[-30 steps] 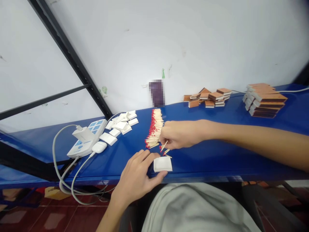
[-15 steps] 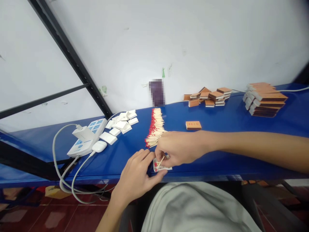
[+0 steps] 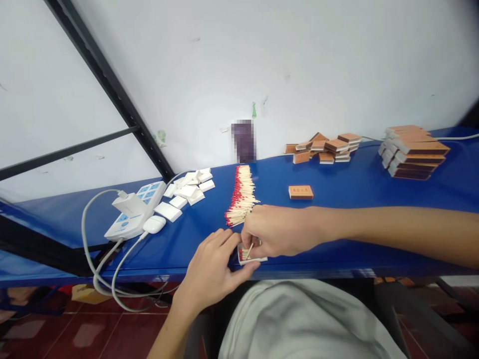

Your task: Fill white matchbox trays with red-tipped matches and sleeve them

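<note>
A small white matchbox tray (image 3: 258, 260) lies near the front edge of the blue table, with several red-tipped matches (image 3: 243, 254) inside. Thumb and fingers of my left hand (image 3: 215, 262) close around the tray's left end and near side. Over the tray, my right hand (image 3: 275, 232) pinches a match (image 3: 249, 250), which slants above the others; my fingers hide the tray's right part. Just beyond my right hand, a long pile of loose matches (image 3: 242, 197) stretches toward the wall, red heads to the left.
White empty trays (image 3: 187, 189) lie in a heap left of the matches. A power strip (image 3: 130, 214) with white cables stands farther left. One orange matchbox (image 3: 301, 192) lies right of the pile; more boxes (image 3: 325, 147) and a stack (image 3: 413, 152) sit along the wall.
The pinched match has dropped slightly and tilts differently over the tray. Both hands stay at nearly the same place.
</note>
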